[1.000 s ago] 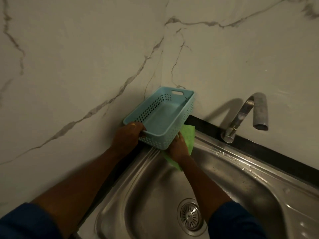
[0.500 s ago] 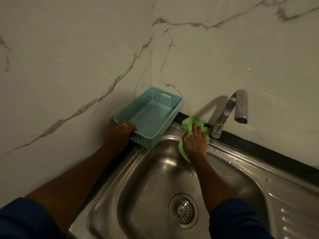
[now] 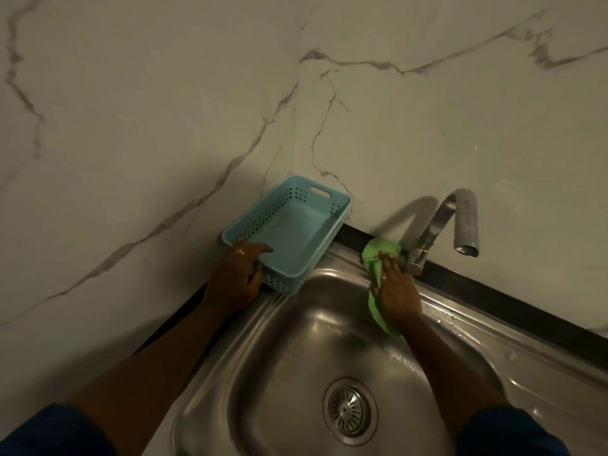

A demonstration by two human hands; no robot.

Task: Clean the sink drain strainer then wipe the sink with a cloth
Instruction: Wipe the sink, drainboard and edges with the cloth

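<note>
A steel sink (image 3: 283, 350) fills the lower middle, with the round drain strainer (image 3: 349, 410) seated in its bottom. My right hand (image 3: 396, 291) lies flat with straight fingers on a green cloth (image 3: 375, 258), pressing it onto the sink's back rim right beside the tap base. My left hand (image 3: 237, 278) grips the near end of a light blue perforated basket (image 3: 296, 232), thumb inside the wall. The basket sits on the sink's back left corner against the marble wall.
A metal tap (image 3: 450, 222) rises from the back ledge, its spout hanging over the basin's right side. White marble walls meet in a corner behind the basket. A black strip (image 3: 493, 291) runs along the wall behind the sink. Water drops lie on the right rim.
The basket has come down from its raised tilt onto the sink's corner. My right hand has slid the cloth from under the basket rightward along the back rim to the tap base.
</note>
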